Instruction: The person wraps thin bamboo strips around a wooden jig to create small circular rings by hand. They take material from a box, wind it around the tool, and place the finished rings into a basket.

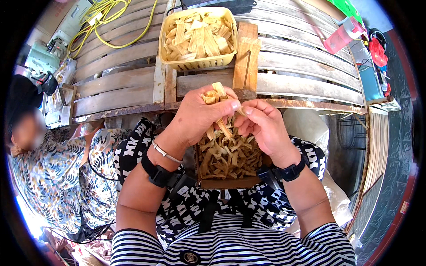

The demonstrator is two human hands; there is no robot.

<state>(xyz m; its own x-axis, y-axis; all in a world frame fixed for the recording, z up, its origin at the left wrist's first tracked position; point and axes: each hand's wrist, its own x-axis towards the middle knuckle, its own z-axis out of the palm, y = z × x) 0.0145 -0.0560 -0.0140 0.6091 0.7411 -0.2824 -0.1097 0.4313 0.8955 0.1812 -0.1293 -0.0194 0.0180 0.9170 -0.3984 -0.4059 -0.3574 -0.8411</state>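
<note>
My left hand (198,111) is closed around a small bundle of pale yellow, fibrous dried strips (218,91); their ends stick out above and below the fingers. Close by on the right, my right hand (265,126) pinches a strip at the edge of this bundle between thumb and forefinger. Below both hands a cardboard box (228,182) sits at my lap, filled with loose, thin, curled strips (233,157) of a browner yellow. Beyond the hands, a pale yellow plastic basket (199,65) on the slatted table is heaped with wider, flatter pieces (199,37).
Next to the basket, a wooden block (246,55) lies on the slatted table (306,84). A yellow cable (100,20) is coiled at the far left, and a pink bottle (344,35) stands far right. Another person in a patterned top (53,186) sits at my left.
</note>
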